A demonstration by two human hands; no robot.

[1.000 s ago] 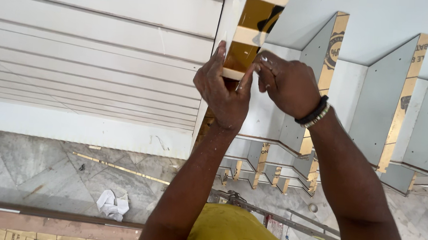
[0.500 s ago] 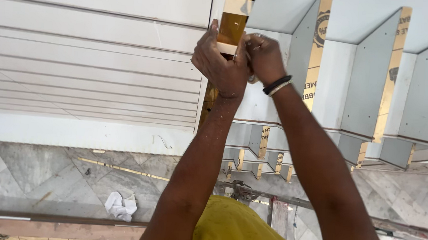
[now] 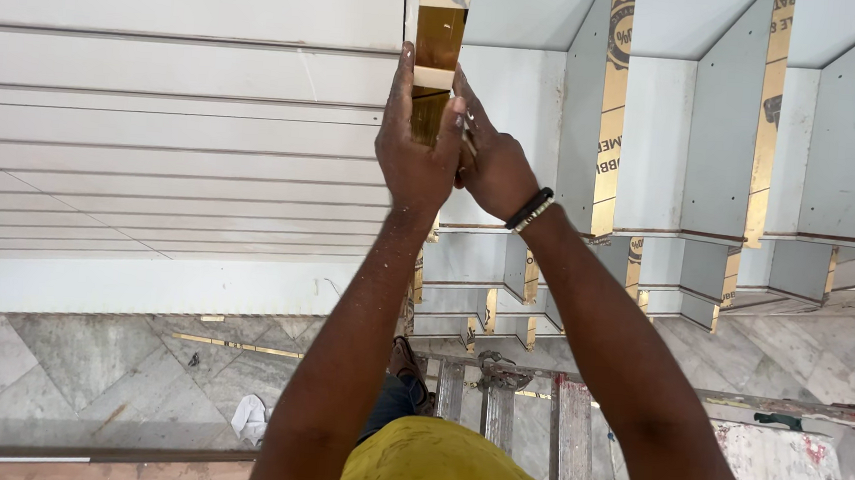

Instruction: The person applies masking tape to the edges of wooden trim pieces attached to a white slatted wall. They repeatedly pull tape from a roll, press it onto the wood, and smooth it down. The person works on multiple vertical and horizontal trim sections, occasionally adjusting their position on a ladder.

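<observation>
A narrow gold mirror strip (image 3: 440, 25) runs up the wall between white panels. A small cream piece (image 3: 433, 77) lies across it. My left hand (image 3: 413, 154) is raised to the strip, thumb on one side and fingers on the other, gripping the cream piece against it. My right hand (image 3: 494, 164) is pressed close beside the left, its fingers reaching to the strip's right edge just below the cream piece. A dark and pale wristband (image 3: 530, 208) circles my right wrist. The part of the strip behind my hands is hidden.
White grooved panels (image 3: 165, 121) fill the left. White stepped box panels with gold edge strips (image 3: 613, 113) stand on the right. Below lie a grey marble floor (image 3: 88, 367), a metal scaffold frame (image 3: 497, 395), a white rag (image 3: 251, 420) and a wooden plank (image 3: 81, 466).
Both hands have come closer together on the strip, and the view has shifted so that strip and hands sit nearer the top centre. The left hand keeps hold of the cream piece.
</observation>
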